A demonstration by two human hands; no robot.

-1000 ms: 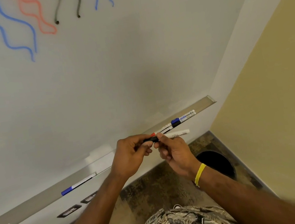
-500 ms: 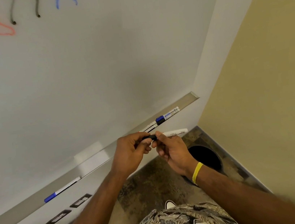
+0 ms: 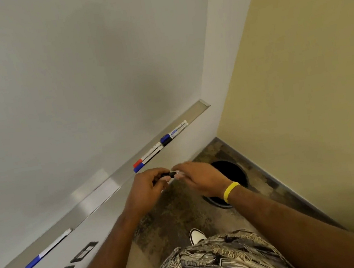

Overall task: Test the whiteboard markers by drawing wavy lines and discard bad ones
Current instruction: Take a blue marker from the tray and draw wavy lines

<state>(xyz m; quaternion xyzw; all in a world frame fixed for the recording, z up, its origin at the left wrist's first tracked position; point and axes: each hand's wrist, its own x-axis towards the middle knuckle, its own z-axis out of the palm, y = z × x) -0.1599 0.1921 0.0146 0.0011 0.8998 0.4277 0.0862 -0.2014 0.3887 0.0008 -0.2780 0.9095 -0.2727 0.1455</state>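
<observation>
My left hand (image 3: 146,187) and my right hand (image 3: 196,176) meet just in front of the brushed-metal marker ledge (image 3: 93,192), fingers of both closed on one slim black-capped whiteboard marker (image 3: 168,176). The left fingers pinch the dark cap end; the right fingers cover the white barrel, which is mostly hidden and blurred. Whether the cap is seated or parted I cannot tell.

The glossy white whiteboard (image 3: 73,80) rises above the ledge, smooth and reflective. Near the ledge's right end lie a blue-capped white marker with printed barrel (image 3: 174,132) and a black-capped marker (image 3: 165,141), close alongside. Just left of them, a red-capped white marker (image 3: 146,157) and a blue-capped white marker (image 3: 145,163) lie parallel, touching. Toward the ledge's left end, well apart, rests another blue-capped white marker (image 3: 48,250).

A round black waste bin (image 3: 234,173) stands on the mottled brown floor in the corner, below my right wrist, which bears a smooth yellow wristband (image 3: 230,191).
</observation>
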